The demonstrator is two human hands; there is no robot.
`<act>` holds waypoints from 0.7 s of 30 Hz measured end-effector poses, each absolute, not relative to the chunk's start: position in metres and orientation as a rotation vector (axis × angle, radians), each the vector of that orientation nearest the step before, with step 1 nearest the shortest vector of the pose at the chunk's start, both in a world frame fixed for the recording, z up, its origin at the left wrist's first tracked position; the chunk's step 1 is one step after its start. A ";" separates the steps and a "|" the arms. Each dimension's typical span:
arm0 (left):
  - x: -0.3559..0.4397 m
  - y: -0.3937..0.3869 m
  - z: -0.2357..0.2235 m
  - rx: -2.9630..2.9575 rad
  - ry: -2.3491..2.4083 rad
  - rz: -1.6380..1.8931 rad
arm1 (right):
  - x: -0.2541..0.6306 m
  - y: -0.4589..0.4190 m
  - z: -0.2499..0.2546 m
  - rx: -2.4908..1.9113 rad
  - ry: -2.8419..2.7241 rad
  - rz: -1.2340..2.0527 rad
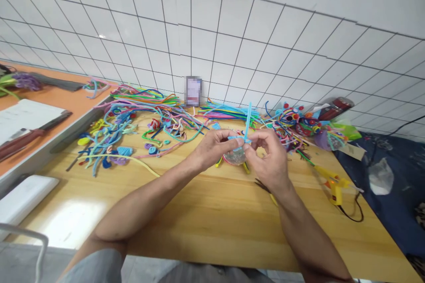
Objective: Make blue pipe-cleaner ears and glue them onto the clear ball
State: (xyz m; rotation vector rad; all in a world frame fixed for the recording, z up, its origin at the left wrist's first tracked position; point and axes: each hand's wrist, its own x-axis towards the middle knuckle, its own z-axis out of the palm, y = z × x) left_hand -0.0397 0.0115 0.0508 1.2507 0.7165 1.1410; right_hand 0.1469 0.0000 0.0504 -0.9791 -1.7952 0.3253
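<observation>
My left hand (215, 146) and my right hand (268, 159) meet above the middle of a wooden table (206, 216). Both pinch a light blue pipe cleaner (247, 126), whose free end sticks straight up between them. The lower part of it looks twisted between my fingertips. Under my hands lies a small round clear piece (234, 158) with yellow bits beside it. Both hands are closed, fingers pressed on the blue stem.
Many coloured pipe cleaners (133, 119) and curled pieces cover the table's far and left part. A yellow glue gun (334, 183) with a black cord lies at right. Scissors (264, 185) rest by my right wrist. A white tiled wall stands behind; an orange table (66, 97) is left.
</observation>
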 end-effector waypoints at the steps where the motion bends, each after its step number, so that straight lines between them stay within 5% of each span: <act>1: -0.039 0.012 0.050 1.234 0.725 1.137 | 0.148 0.001 0.050 -0.999 -1.753 0.427; 8: -0.036 0.012 0.047 1.233 0.750 1.083 | 0.160 0.013 0.059 -1.026 -1.599 0.944; 21: -0.038 0.018 0.039 1.404 0.732 0.804 | 0.161 0.013 0.061 -1.096 -1.854 0.746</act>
